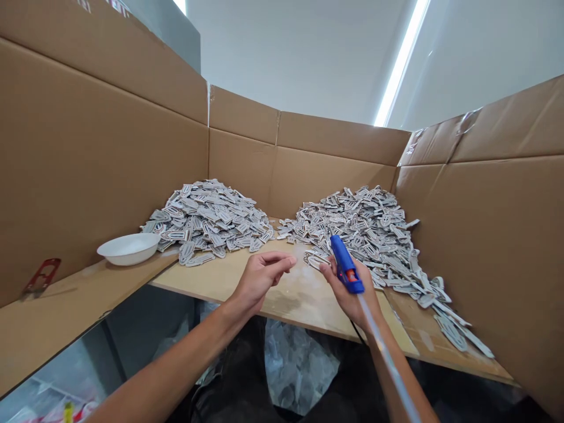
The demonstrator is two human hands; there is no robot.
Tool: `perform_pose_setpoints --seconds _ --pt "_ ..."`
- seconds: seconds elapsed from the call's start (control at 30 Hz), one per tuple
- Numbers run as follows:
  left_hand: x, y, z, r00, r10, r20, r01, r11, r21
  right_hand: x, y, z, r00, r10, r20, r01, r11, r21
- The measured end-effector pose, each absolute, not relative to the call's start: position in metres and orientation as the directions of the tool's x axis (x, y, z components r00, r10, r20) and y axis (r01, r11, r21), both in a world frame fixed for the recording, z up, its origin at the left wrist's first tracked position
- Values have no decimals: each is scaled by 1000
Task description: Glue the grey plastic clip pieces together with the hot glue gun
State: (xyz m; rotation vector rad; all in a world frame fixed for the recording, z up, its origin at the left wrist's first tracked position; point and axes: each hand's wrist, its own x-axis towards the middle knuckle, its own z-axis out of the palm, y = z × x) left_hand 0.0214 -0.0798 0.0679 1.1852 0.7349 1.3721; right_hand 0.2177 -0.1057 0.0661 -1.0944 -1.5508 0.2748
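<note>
A blue glue gun [346, 264] lies in my right hand [356, 294], its nozzle pointing away and a long translucent stick trailing from its back end. The thumb and fingers of that hand also pinch one end of a flat grey loop-shaped piece [316, 259]. To the left, my left hand [267, 273] is closed in a pinch over the board, apart from the piece; whatever it holds, if anything, is too small to name. Beyond the hands rise two heaps of similar grey pieces, a left heap [214, 217] and a right heap [361, 223].
A white bowl [130, 249] rests left of the left heap. Farther left, a red-handled tool [43, 277] is by the cardboard wall [101, 158]. Cardboard encloses the wooden board [220, 274] on three sides. Clear plastic bags [299, 364] hang below its front edge.
</note>
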Motion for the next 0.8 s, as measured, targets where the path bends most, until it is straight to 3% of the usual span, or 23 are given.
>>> perform_pose_setpoints --seconds 0.2,0.3,0.5,0.8 --pt "21 -75 65 60 970 237 -297 -210 932 213 -115 73 84 793 603 249 569 -783" --pt "20 -75 65 54 969 242 -296 -216 930 216 -111 69 62 813 578 282 542 -792" --pt "19 -81 71 93 956 277 -328 -234 915 217 -103 66 171 725 667 528 504 -683" --pt "18 -80 72 39 954 297 -307 -271 912 221 -116 72 14 823 567 298 538 -788"
